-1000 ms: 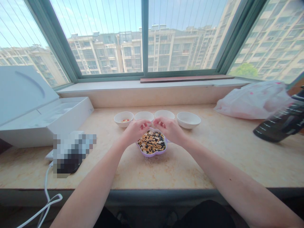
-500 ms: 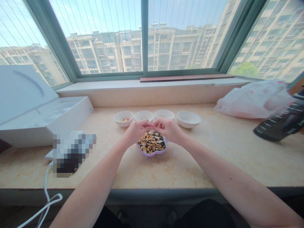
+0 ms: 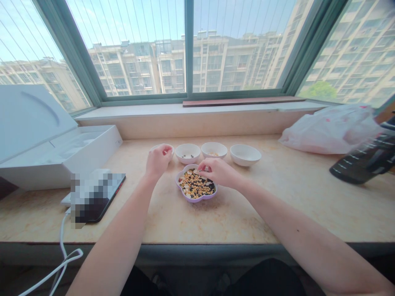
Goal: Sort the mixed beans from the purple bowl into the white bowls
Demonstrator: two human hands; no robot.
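Observation:
My left hand (image 3: 158, 160) is over the leftmost white bowl (image 3: 172, 157), which it mostly covers. Its fingers are pinched together; whatever is between them is hidden. My right hand (image 3: 222, 171) hangs over the far right part of a purple flower-shaped bowl (image 3: 197, 200). That bowl is filled with mixed yellow and black grains and pale flat pieces. The right fingers are curled close together just above the grains, and anything in them is too small to make out. A second white bowl (image 3: 187, 159) holds a few dark bits, and a third white bowl (image 3: 214, 147) some pale ones.
A fourth white bowl (image 3: 246, 159) ends the row on the right. On the left are an open white box (image 3: 89, 144) and a phone (image 3: 112, 193) beside a white cable (image 3: 62, 234). A plastic bag (image 3: 327, 129) and dark bottle (image 3: 354, 164) stand right, below the window.
My hands were together above the purple bowl and are now apart. The left went leftward to the leftmost white bowl; the right stayed close, slightly lower over the grains.

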